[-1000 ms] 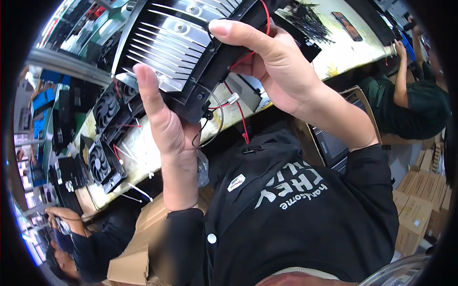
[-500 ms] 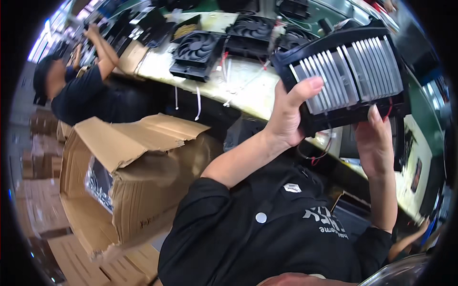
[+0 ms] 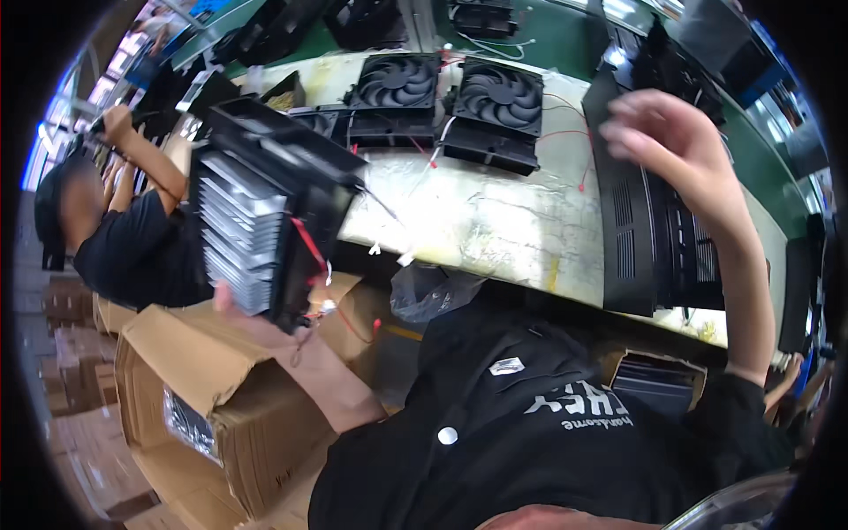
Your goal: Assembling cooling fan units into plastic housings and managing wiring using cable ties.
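Left hand (image 3: 231,305) mostly hidden under the finned cooler block (image 3: 265,212), gripping it from below, tilted, out over the open cardboard box (image 3: 208,389) beside the worktop (image 3: 495,221). Right hand (image 3: 671,146) open, fingers spread, empty, just in front of the black vented panel (image 3: 636,230). Likely trouble: one-handed hold slipping, block dropping into the box. Loose red wire (image 3: 309,252) dangling below, liable to snag on the box flap.
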Motion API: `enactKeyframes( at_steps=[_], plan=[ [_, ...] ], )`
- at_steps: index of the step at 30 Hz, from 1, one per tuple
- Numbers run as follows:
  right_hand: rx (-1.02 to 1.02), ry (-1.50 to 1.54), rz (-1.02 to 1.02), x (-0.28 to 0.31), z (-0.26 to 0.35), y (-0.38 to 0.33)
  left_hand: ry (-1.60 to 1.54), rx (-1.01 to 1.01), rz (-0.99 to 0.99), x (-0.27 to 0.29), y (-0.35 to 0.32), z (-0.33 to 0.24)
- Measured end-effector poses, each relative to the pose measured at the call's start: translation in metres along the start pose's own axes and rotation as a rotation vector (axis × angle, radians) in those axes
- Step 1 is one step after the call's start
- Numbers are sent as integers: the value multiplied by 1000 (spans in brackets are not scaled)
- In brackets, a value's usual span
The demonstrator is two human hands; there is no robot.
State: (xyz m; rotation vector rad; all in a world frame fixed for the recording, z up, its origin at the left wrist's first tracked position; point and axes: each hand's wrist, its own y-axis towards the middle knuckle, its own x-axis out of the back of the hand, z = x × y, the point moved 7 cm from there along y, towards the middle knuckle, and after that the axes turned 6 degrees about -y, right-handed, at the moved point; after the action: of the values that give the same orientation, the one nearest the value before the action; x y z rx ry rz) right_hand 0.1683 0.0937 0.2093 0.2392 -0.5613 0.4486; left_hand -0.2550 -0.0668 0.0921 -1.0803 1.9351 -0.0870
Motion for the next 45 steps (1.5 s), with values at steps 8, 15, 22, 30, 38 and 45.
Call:
enactKeyframes(
  at_steps=[8, 15, 22, 30, 38, 45],
  plan=[
    [77, -46, -13, 22, -5, 69, 200, -75, 689, -189, 102, 10],
    [-102, -41, -378, 147, -92, 10, 493, 247, 646, -239, 136, 121],
    [-174, -206, -499, 185, -152, -64, 626, 339, 681, -236, 158, 120],
    [-510, -281, -506, 224, -226, -98, 920, 237, 560, -241, 151, 120],
    [-645, -463, -111, 134, -188, -114, 1053, 3, 536, -249, 164, 107],
    [-396, -620, -425, 166, -162, -142, 1270, -523, 696, -276, 133, 110]
  ],
)
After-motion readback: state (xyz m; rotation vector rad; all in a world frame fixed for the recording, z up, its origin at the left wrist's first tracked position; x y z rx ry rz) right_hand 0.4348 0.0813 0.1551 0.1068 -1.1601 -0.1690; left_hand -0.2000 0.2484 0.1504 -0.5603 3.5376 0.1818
